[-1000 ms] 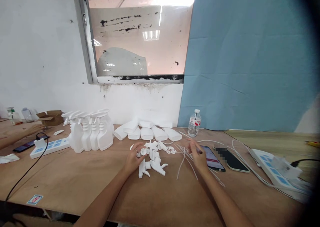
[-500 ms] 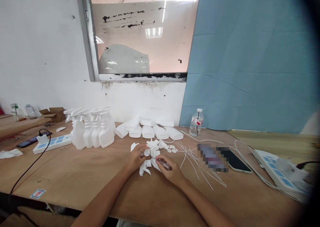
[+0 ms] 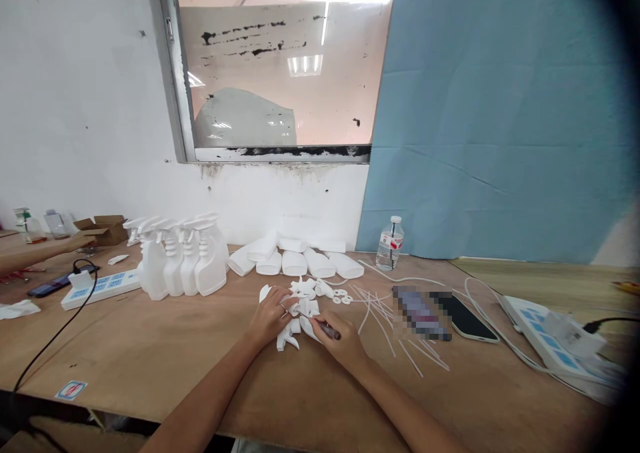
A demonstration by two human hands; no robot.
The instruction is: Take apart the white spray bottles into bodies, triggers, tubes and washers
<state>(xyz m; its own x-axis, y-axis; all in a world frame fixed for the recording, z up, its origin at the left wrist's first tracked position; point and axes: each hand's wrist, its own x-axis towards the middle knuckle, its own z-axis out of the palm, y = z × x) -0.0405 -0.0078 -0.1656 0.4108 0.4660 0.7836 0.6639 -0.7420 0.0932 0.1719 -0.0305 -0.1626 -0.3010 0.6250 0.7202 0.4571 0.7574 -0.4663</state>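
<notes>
My left hand point(image 3: 270, 316) rests on a pile of white spray triggers point(image 3: 300, 313) in the middle of the wooden table point(image 3: 150, 366), its fingers curled around one white trigger part. My right hand point(image 3: 340, 338) is closed on a thin dark pen-like tool point(image 3: 327, 329) whose tip points left into the part at my left fingers. Small white rings point(image 3: 343, 298) and thin white dip tubes point(image 3: 380, 306) lie just right of the pile.
Assembled white spray bottles point(image 3: 180, 260) stand at left, bare white bottles point(image 3: 300, 260) lie behind the pile. A water bottle point(image 3: 390, 243), two phones point(image 3: 465, 316) and a power strip point(image 3: 555, 340) sit at right. Another power strip point(image 3: 100, 286) and a co-worker's arm point(image 3: 30, 253) are far left.
My right hand came from the phones at right over to the trigger pile with the dark tool, and now its tip meets the part in my left hand.
</notes>
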